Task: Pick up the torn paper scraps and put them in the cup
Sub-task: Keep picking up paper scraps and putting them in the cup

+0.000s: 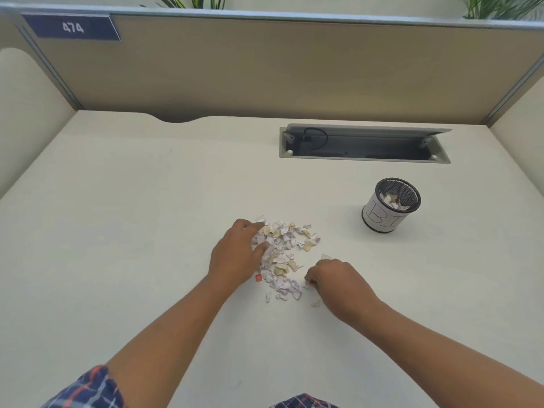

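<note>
A heap of white and tan torn paper scraps [284,254] lies on the white desk [132,231], in front of me. My left hand [235,254] rests on the heap's left edge with its fingers stretched out over the scraps. My right hand [335,282] is at the heap's lower right, fingers curled down and pinching scraps against the desk. The cup [388,206] is a black mesh pot wrapped in white paper, standing to the far right of the heap, with some scraps inside it.
An open cable tray [365,144] is sunk into the desk behind the cup. A tan partition [265,69] closes the back and sides of the desk. A small orange bit [258,277] lies by my left wrist.
</note>
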`<state>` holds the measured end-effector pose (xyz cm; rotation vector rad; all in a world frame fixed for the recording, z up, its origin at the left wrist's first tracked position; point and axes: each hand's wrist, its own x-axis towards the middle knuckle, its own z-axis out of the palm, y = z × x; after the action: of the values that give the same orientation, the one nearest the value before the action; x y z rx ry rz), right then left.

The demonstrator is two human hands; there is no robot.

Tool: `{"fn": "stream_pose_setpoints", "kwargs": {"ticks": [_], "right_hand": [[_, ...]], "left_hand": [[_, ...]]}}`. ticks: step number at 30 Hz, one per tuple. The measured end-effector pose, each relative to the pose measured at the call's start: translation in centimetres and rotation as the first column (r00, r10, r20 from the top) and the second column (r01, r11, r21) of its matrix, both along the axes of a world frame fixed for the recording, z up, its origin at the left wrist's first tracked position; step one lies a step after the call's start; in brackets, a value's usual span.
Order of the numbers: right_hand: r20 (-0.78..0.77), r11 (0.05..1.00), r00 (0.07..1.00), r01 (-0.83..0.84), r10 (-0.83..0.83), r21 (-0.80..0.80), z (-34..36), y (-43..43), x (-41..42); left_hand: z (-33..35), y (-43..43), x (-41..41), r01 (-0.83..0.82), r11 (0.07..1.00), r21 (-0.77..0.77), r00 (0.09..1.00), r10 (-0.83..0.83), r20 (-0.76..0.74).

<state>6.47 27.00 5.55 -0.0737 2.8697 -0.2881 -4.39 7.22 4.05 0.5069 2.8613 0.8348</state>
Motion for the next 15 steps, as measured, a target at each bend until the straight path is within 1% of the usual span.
{"fn": "stream_pose_setpoints", "kwargs": {"ticks": [3,6,9,15], "right_hand": [[-0.037,0.996,0.999,0.024,-0.027,-0.089,0.4,0.2,0.1],[-0.090,0.989,0.994,0.050,-0.063,-0.139,0.7,0.4,0.4],[-0.114,0.975,0.988,0.082,-0.107,-0.205,1.2,0.7,0.6],[-0.100,0.954,0.986,0.102,-0.135,-0.281,2.0,1.7,1.0]], "left_hand": [[0.8,1.2,-0.9,0.018,0.999,-0.043,0.998,-0.015,0.062],[1.0,2.4,-1.3,0.048,0.991,-0.128,0.993,-0.033,0.111],[0.7,3.1,-1.3,0.075,0.978,-0.196,0.993,-0.056,0.100],[0.8,3.2,-1.1,0.009,0.991,-0.136,0.999,-0.004,0.036]]}}
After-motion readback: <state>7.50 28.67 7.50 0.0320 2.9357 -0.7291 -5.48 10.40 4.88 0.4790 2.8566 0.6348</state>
